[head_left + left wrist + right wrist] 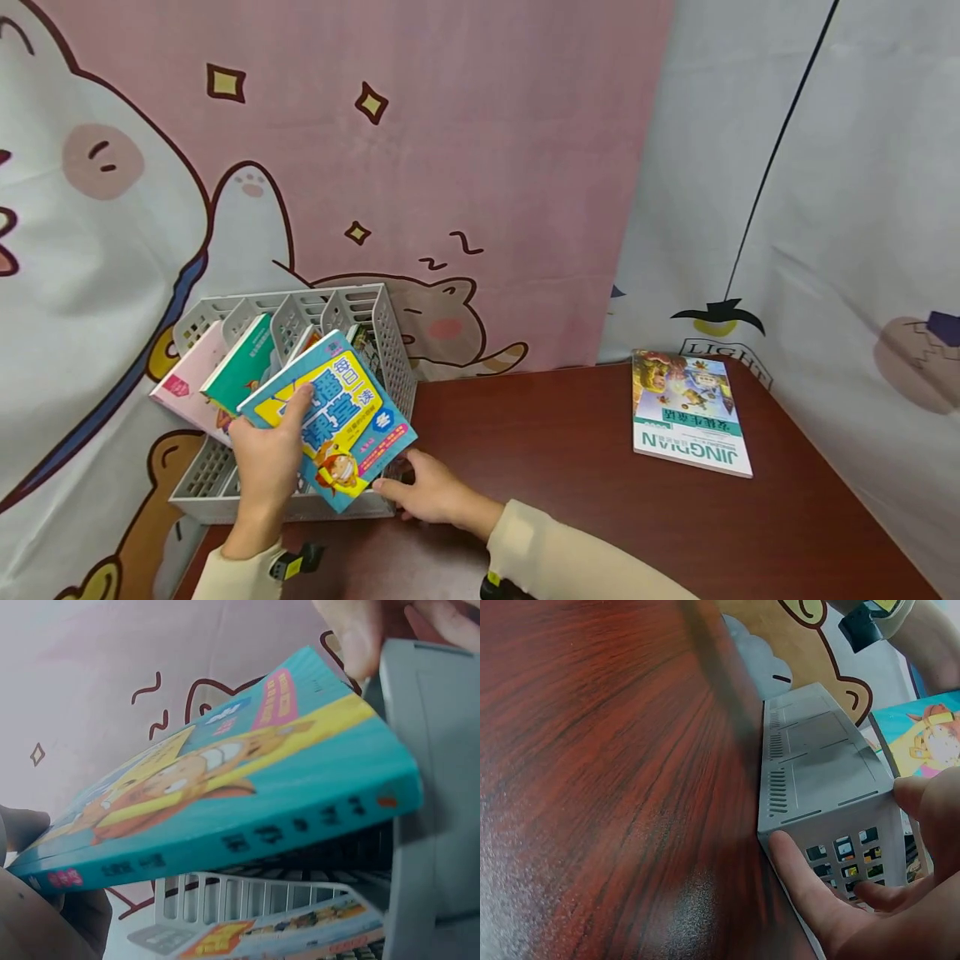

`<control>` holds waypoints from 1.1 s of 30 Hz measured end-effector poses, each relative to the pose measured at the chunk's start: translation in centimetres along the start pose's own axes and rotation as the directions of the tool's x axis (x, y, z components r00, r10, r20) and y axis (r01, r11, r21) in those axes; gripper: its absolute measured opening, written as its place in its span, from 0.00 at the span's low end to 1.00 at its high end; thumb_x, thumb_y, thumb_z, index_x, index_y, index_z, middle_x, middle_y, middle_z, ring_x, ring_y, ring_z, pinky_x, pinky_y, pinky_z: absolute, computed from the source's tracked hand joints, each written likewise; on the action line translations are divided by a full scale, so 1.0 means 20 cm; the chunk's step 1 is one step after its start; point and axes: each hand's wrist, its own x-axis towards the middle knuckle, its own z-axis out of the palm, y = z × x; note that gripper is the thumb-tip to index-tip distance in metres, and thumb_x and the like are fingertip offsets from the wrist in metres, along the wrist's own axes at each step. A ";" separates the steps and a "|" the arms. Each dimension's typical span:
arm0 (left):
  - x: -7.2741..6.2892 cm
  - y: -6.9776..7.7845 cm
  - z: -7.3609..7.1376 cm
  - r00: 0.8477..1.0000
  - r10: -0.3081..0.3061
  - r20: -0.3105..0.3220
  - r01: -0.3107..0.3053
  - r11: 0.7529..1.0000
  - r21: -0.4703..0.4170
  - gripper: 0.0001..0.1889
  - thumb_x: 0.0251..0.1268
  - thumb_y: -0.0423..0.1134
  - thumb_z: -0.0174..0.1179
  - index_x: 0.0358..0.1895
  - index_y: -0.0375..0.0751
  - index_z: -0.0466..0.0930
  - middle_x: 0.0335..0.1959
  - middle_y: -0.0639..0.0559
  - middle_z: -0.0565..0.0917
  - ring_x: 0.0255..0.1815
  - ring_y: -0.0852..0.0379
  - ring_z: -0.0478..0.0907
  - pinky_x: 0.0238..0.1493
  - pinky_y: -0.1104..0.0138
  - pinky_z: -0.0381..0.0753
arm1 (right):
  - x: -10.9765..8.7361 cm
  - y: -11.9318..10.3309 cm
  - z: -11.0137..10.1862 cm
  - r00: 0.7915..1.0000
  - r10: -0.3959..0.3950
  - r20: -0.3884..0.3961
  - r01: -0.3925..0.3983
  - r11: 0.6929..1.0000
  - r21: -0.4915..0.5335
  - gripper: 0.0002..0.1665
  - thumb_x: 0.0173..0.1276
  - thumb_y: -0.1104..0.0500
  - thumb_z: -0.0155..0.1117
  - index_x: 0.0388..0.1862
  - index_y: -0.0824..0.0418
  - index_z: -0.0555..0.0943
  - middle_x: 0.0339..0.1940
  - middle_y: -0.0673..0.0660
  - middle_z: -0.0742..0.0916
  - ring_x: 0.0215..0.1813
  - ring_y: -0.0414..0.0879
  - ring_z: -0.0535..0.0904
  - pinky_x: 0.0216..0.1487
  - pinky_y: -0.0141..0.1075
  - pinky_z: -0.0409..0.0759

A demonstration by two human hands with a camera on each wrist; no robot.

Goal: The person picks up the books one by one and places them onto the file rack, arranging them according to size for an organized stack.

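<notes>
My left hand (268, 454) holds a blue and yellow children's book (352, 429), thumb across the cover and fingers underneath. The book is tilted over a grey plastic desktop book rack (288, 507) with several slots. Its spine (187, 844) faces the left wrist camera. At the rack's front right corner, my right hand (435, 493) grips the plastic, with the thumb at the upper edge and fingers against the slotted side (832, 832). A pink book (180, 383) and a green book (243, 367) lean in the left slots; others behind the held book are partly hidden.
A white and teal book (686, 417) with a picture cover lies flat at the right of the dark red wooden table (540, 467). Behind the rack hangs a pink cartoon cloth (480, 167); a white cloth (847, 208) borders the right side.
</notes>
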 end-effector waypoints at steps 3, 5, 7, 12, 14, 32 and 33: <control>0.01 0.00 -0.04 1.000 0.020 -0.007 -0.020 1.000 -0.003 0.24 0.74 0.44 0.76 0.68 0.46 0.82 0.46 0.58 0.95 0.36 0.61 0.96 0.34 0.67 0.92 | 0.01 -0.01 0.01 1.000 0.013 -0.024 -0.014 0.999 -0.040 0.37 0.75 0.43 0.74 0.75 0.60 0.76 0.61 0.62 0.87 0.32 0.51 0.91 0.30 0.42 0.87; 0.00 -0.01 -0.07 1.000 0.014 -0.017 -0.014 1.000 0.011 0.24 0.74 0.44 0.75 0.69 0.47 0.82 0.45 0.59 0.95 0.36 0.62 0.95 0.34 0.68 0.92 | 0.01 -0.02 0.01 0.999 0.016 -0.043 -0.019 0.997 -0.070 0.39 0.75 0.42 0.73 0.75 0.60 0.75 0.62 0.62 0.88 0.30 0.50 0.90 0.30 0.41 0.85; 0.00 -0.01 -0.10 1.000 -0.002 -0.029 0.003 0.999 0.033 0.24 0.74 0.45 0.75 0.69 0.47 0.82 0.45 0.61 0.95 0.35 0.64 0.95 0.34 0.69 0.91 | 0.02 -0.02 0.02 0.998 0.009 -0.069 -0.017 0.994 -0.109 0.39 0.74 0.42 0.73 0.76 0.61 0.76 0.61 0.61 0.89 0.35 0.50 0.91 0.37 0.42 0.87; 0.01 -0.01 -0.19 0.996 -0.046 -0.082 0.052 0.996 0.071 0.24 0.74 0.47 0.76 0.67 0.45 0.85 0.41 0.66 0.94 0.33 0.67 0.94 0.31 0.71 0.90 | 0.03 -0.03 0.04 0.993 -0.005 -0.120 -0.022 0.976 -0.217 0.46 0.75 0.40 0.70 0.82 0.64 0.72 0.63 0.61 0.90 0.66 0.58 0.86 0.70 0.52 0.83; 0.02 0.00 -0.23 0.992 -0.056 -0.113 0.064 0.996 0.062 0.23 0.73 0.46 0.77 0.65 0.43 0.86 0.39 0.66 0.94 0.31 0.67 0.93 0.29 0.71 0.90 | 0.03 -0.03 0.05 0.992 -0.011 -0.127 -0.020 0.971 -0.240 0.48 0.75 0.40 0.69 0.85 0.63 0.69 0.63 0.60 0.89 0.71 0.59 0.83 0.74 0.55 0.80; 0.14 -0.01 -0.43 0.960 -0.014 -0.279 0.024 0.999 0.030 0.18 0.63 0.41 0.84 0.52 0.38 0.92 0.30 0.64 0.94 0.22 0.66 0.90 0.24 0.74 0.86 | 0.02 -0.04 0.07 0.986 -0.064 -0.155 0.019 0.960 -0.280 0.50 0.75 0.39 0.68 0.87 0.63 0.67 0.77 0.67 0.80 0.56 0.50 0.86 0.73 0.52 0.81; 0.14 0.00 -0.43 0.961 -0.017 -0.277 0.027 0.999 0.031 0.18 0.63 0.42 0.84 0.52 0.39 0.92 0.30 0.64 0.94 0.22 0.66 0.90 0.24 0.74 0.86 | 0.02 -0.04 0.07 0.986 -0.062 -0.152 0.018 0.961 -0.277 0.50 0.75 0.39 0.68 0.87 0.62 0.67 0.76 0.66 0.80 0.56 0.49 0.86 0.71 0.51 0.82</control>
